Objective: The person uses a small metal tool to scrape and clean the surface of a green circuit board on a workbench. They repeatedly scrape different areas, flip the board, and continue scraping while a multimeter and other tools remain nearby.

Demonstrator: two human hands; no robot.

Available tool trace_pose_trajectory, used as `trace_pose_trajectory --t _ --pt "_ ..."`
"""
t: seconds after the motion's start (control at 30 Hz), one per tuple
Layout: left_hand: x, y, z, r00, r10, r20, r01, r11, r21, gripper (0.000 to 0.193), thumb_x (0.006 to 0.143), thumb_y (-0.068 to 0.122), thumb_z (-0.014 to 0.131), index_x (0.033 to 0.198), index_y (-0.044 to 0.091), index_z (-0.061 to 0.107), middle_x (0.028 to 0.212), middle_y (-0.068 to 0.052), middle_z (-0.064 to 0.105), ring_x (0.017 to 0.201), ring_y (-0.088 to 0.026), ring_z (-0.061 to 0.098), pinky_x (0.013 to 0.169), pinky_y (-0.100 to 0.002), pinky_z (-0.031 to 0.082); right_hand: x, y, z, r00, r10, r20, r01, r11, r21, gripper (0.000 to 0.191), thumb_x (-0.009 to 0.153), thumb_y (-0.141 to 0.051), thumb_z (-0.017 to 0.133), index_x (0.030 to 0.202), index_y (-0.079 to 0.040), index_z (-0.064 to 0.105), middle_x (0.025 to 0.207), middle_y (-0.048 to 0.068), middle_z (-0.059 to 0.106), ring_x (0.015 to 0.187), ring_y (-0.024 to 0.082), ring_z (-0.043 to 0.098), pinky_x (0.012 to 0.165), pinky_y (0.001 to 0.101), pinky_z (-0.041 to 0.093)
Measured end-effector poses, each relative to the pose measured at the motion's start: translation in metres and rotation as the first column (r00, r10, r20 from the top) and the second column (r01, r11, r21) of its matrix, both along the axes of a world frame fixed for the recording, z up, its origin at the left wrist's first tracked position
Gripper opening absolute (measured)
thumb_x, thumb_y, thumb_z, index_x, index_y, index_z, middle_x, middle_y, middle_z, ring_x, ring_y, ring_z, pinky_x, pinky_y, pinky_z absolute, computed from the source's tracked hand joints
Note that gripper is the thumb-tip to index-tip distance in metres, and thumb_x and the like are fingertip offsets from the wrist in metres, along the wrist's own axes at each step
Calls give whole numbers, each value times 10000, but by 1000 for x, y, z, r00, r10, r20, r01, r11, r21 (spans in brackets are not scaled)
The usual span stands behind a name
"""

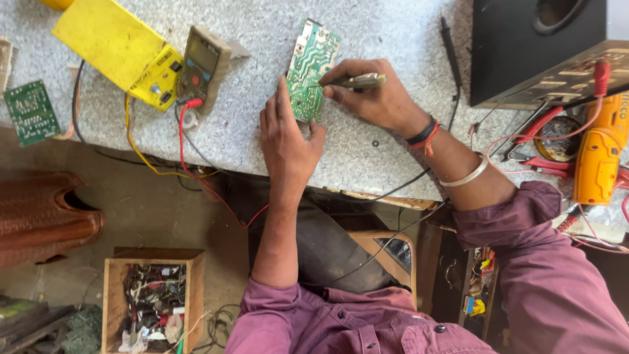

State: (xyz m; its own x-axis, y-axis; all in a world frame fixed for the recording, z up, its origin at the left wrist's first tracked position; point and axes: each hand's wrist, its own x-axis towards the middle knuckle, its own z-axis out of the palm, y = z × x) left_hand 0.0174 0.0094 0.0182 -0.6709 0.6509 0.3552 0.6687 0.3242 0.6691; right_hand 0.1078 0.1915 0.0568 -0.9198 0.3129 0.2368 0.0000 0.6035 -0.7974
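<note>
Seen from above, at a speckled grey worktable (367,151). Left hand (286,134) laid flat beside the near end of a green circuit board (310,68), fingers pressed together and pointing away, thumb (315,134) spread to the right and touching the board's near edge — steadying, not gripping. Right hand (371,92) just right of the board, fingers curled and pinching a slim tool with a pale handle (360,81), tip resting on the board's middle. Dark and red bands plus a metal bangle (466,175) on that wrist; maroon sleeves on both arms.

Board lying near the middle of the table, long axis running near to far, slightly tilted to the right at its far end.

To the left: a brownish multimeter (202,65) with red lead (196,157) plugged in, touching a yellow instrument (124,49) on its left; a yellow wire trailing off the near table edge. A second, smaller green board (30,111) at the far left edge.

To the right: a black speaker box (544,49), a black probe (449,46) lying between it and the hand, red-handled pliers (540,141) and an orange-yellow power tool (599,157) — all well apart from the board.

Below the table, on the floor at left, an open wooden box (152,301) full of tangled parts.
</note>
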Motion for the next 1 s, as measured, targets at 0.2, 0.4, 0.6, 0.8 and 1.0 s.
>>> trace_pose_trajectory --t 0.2,0.4,0.6,0.8,1.0 --pt "1 -3 7 1000 -7 -11 8 1000 11 868 833 131 732 1576 -39 317 1368 -240 554 1229 -416 558 1054 -506 471 1 2 -2 1000 8 -10 -9 999 -35 244 961 -240 787 1126 -61 765 984 69 793 855 122 758 727 286 598" --pt "4 -5 14 999 -34 -33 38 993 108 764 851 86 703 1542 6 387 1341 -198 587 1208 -392 571 1042 -498 469 2 5 -7 994 62 -89 -85 956 -279 295 950 -203 827 1136 -61 646 933 35 752 809 91 698 680 259 559" --pt "4 -7 17 998 -48 -27 51 990 130 356 1000 146 683 1311 37 546 1257 -182 608 1185 -399 578 1021 -510 454 1 6 -15 961 274 -45 -276 919 -281 261 921 -157 802 1136 -45 706 1026 53 764 900 109 707 767 286 589" --pt "5 -7 12 999 -13 -34 15 996 84 186 1044 145 625 1188 34 589 1219 -177 614 1146 -396 581 983 -517 455 -3 9 -24 941 263 -213 -336 805 -490 230 1011 -167 779 1167 -12 711 1334 112 690 1150 167 707 975 352 612" --pt "4 -6 10 999 -6 -44 9 998 60 146 1021 131 638 1135 40 638 1196 -147 641 1099 -377 587 961 -503 461 -1 5 -14 982 -166 93 185 948 -258 750 875 -286 798 1515 -114 447 1346 80 709 944 195 722 740 338 610"
